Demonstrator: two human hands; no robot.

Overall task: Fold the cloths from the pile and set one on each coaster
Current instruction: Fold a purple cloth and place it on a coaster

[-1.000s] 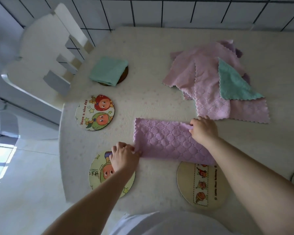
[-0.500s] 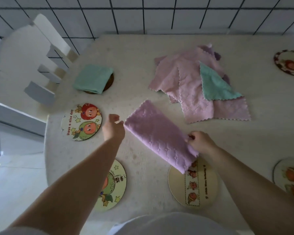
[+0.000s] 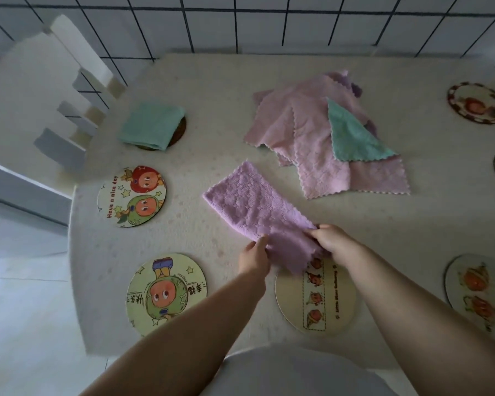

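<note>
Both my hands, left [image 3: 253, 257] and right [image 3: 330, 240], grip the folded purple cloth [image 3: 257, 208] at its near end, over the nearest coaster [image 3: 315, 298]. Farther off, the pile [image 3: 320, 138] lies on the desk [image 3: 212, 81]; a green cloth [image 3: 152, 125] covers one coaster.

Fluffy embossed lilac cloth [image 3: 257, 207]; glossy printed coasters [image 3: 132, 197]; matt speckled table [image 3: 412, 238].

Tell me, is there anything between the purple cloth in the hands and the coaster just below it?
Nothing visible. The purple cloth, held by both hands, already hangs over the far edge of the beige coaster, whose top is bare.
</note>
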